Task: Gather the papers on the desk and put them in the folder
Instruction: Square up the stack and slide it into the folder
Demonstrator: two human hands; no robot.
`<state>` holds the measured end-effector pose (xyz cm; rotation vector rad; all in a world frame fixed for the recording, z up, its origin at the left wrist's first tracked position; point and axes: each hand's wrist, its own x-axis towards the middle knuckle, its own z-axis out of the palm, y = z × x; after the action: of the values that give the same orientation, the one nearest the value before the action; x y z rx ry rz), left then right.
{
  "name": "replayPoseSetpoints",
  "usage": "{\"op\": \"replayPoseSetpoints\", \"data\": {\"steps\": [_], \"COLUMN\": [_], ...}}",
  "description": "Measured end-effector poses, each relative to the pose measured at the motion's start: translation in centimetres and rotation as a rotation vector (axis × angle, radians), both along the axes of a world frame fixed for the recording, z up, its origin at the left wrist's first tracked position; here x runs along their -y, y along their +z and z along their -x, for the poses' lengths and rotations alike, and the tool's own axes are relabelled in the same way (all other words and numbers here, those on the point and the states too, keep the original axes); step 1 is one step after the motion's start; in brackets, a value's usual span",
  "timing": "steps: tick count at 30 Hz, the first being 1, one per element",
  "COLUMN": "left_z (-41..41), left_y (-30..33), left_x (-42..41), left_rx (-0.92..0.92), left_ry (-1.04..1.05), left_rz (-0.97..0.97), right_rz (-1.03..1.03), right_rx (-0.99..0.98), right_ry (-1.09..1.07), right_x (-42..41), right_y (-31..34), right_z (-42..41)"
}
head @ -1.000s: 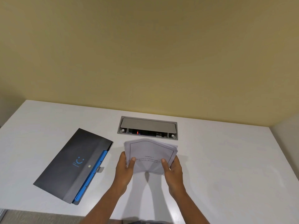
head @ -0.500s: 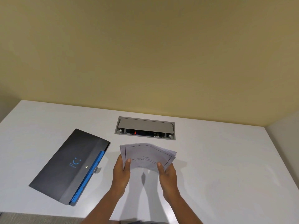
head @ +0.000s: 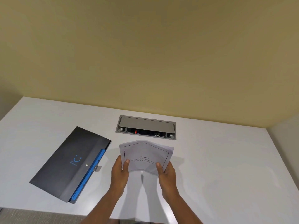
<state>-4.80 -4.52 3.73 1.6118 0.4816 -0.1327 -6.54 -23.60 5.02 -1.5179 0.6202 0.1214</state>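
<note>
A stack of white papers [head: 145,152] with a printed title page is held up above the white desk [head: 218,167], its top edge bowed. My left hand [head: 120,170] grips the stack's lower left corner, and my right hand [head: 166,172] grips its lower right corner, thumbs on the front sheet. To the left lies the dark grey folder [head: 64,162], flat and at an angle, with a blue smiley logo, a snap button and blue inner dividers showing along its right edge.
A recessed grey cable box [head: 146,126] with a hinged lid and a small red light sits in the desk just beyond the papers. A yellow wall rises behind the desk. The desk's near edge runs under my forearms.
The stack has dipped and come back up slightly in both hands, its sheets shifting. The folder has not moved.
</note>
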Motion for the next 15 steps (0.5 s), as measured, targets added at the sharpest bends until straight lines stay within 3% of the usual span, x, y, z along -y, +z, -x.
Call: {"op": "replayPoseSetpoints", "data": {"steps": [15], "left_z": [0.4], "left_y": [-0.4], "left_x": [-1.2], "left_rx": [-0.008], "left_ry": [-0.042], "left_rz": [-0.037], "right_rz": [0.035], "right_rx": [-0.028], "right_ry": [0.013], "right_x": [0.2], "right_y": [-1.0], "right_z": [-0.2]}}
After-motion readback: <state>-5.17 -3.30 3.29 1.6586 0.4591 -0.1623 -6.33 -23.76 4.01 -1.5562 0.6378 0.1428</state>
